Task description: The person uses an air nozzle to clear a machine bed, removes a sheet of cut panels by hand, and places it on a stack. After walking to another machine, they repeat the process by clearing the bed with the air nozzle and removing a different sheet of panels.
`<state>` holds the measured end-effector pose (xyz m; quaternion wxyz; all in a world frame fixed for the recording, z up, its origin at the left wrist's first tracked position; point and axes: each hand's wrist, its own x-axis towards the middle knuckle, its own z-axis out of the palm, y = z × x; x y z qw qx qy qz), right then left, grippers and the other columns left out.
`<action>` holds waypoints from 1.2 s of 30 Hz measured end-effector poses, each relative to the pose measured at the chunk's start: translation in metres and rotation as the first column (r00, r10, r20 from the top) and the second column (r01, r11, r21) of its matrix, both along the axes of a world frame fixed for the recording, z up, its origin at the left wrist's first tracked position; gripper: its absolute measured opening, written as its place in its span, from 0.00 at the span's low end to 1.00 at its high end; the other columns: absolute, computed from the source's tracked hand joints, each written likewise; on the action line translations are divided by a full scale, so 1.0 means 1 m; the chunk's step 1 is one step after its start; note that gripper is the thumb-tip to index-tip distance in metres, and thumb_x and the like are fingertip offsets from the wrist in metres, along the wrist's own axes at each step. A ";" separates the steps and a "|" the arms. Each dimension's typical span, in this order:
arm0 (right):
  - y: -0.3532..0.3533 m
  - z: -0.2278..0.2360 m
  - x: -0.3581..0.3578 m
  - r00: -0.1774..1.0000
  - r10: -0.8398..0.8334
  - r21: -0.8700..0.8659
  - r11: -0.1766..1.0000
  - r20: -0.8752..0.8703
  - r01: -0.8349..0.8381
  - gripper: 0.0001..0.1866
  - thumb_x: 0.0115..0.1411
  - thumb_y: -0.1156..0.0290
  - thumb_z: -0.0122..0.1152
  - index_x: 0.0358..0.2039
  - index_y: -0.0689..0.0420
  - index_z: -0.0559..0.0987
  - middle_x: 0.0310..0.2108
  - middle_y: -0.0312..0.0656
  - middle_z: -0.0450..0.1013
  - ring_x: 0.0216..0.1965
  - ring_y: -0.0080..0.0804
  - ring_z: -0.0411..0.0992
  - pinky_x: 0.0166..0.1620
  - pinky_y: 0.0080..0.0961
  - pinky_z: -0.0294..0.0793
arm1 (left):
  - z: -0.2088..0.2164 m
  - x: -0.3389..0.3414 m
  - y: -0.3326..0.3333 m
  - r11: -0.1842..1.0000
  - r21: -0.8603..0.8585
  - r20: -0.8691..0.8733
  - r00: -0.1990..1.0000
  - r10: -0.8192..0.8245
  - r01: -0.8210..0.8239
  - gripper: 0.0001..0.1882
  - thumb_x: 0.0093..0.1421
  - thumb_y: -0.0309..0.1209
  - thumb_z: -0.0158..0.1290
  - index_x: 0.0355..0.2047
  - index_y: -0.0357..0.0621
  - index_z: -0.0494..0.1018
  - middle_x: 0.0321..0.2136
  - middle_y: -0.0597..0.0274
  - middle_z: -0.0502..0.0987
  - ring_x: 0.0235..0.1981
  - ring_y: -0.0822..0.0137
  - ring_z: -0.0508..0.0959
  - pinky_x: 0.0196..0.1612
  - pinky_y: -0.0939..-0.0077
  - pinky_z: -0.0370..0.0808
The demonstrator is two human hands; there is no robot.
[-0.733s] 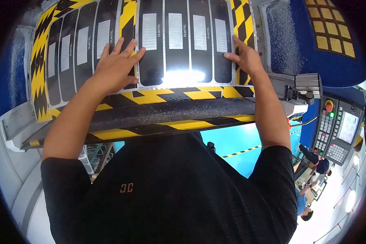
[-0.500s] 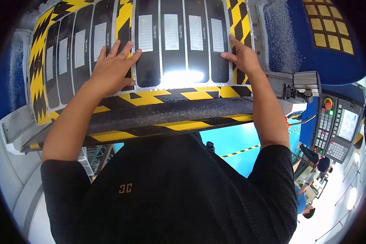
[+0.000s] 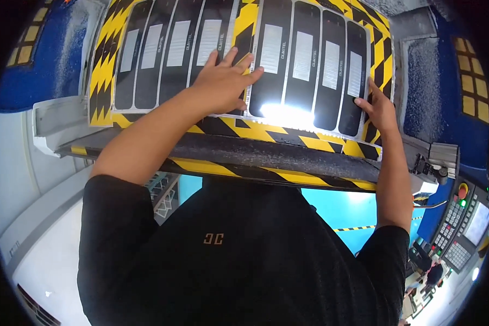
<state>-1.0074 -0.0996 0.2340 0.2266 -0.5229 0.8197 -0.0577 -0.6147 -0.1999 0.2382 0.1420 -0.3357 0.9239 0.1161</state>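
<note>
Two sheets of long black panels with rounded corners and pale printed blocks lie side by side on a bed marked with yellow-and-black striped tape [image 3: 100,87]. My left hand [image 3: 223,86] rests flat with fingers spread across the gap between them, its fingertips by the left sheet [image 3: 174,79] and its thumb at the near left edge of the right sheet [image 3: 267,89]. At that sheet's far-right border is my right hand [image 3: 379,108], thumb on the outermost panel and index finger stretched along the edge. A bright glare covers the near ends of some panels.
A dark metal ledge with a striped front edge [image 3: 239,169] runs between my body and the bed. At right stand a bracket [image 3: 443,157] and a control panel [image 3: 462,223] with a red knob. Blue machine walls [image 3: 434,70] flank the bed. A person [image 3: 432,274] appears at lower right.
The whole view has swung, so the bed and sheets appear further right and tilted the other way. Both hands keep about the same places on the sheets.
</note>
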 end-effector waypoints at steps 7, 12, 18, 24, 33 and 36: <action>0.002 -0.001 -0.002 0.999 0.020 0.007 1.000 -0.044 -0.020 0.43 0.51 0.61 0.74 0.65 0.55 0.64 0.43 0.53 0.77 0.40 0.30 0.76 0.46 0.24 0.73 | 0.003 0.007 -0.001 1.000 -0.012 -0.010 1.000 -0.006 0.006 0.46 0.51 0.44 0.66 0.68 0.61 0.56 0.70 0.56 0.52 0.71 0.49 0.48 0.69 0.41 0.43; 0.003 0.001 0.001 0.998 0.027 0.006 1.000 -0.059 -0.027 0.44 0.50 0.59 0.75 0.65 0.55 0.65 0.37 0.53 0.77 0.36 0.32 0.74 0.43 0.26 0.73 | 0.015 0.003 -0.004 0.999 0.049 -0.002 1.000 -0.010 0.010 0.46 0.49 0.45 0.67 0.67 0.59 0.58 0.69 0.55 0.53 0.71 0.47 0.49 0.69 0.41 0.42; 0.006 0.024 0.005 0.998 0.009 0.012 1.000 0.065 -0.009 0.43 0.53 0.60 0.72 0.66 0.56 0.63 0.27 0.42 0.72 0.29 0.27 0.69 0.35 0.23 0.70 | 0.022 0.000 -0.008 0.998 0.053 -0.009 1.000 -0.020 0.020 0.44 0.46 0.46 0.68 0.64 0.60 0.63 0.68 0.55 0.57 0.70 0.47 0.53 0.69 0.41 0.45; 0.063 0.112 0.011 0.922 -0.009 -0.108 0.993 0.386 0.055 0.40 0.57 0.61 0.67 0.65 0.64 0.62 0.29 0.36 0.70 0.31 0.21 0.67 0.36 0.19 0.67 | 0.013 0.004 -0.016 0.999 -0.034 -0.284 0.958 -0.049 0.041 0.32 0.48 0.43 0.66 0.54 0.52 0.73 0.55 0.54 0.72 0.62 0.46 0.65 0.63 0.43 0.58; 0.275 0.170 -0.139 0.620 -0.689 -0.722 0.201 0.376 0.662 0.17 0.60 0.65 0.60 0.46 0.62 0.78 0.23 0.37 0.72 0.22 0.23 0.70 0.23 0.20 0.67 | 0.025 0.008 -0.014 0.994 0.097 -0.415 0.906 0.082 -0.046 0.10 0.54 0.31 0.59 0.33 0.37 0.76 0.26 0.49 0.78 0.28 0.50 0.78 0.32 0.63 0.73; 0.317 0.096 -0.167 0.511 -0.828 -0.620 0.279 0.231 0.733 0.19 0.58 0.69 0.52 0.49 0.62 0.78 0.33 0.45 0.79 0.30 0.31 0.77 0.34 0.29 0.76 | 0.024 -0.002 -0.011 0.993 0.112 -0.433 0.898 0.072 -0.025 0.11 0.54 0.31 0.60 0.34 0.37 0.76 0.27 0.49 0.78 0.29 0.52 0.79 0.32 0.64 0.74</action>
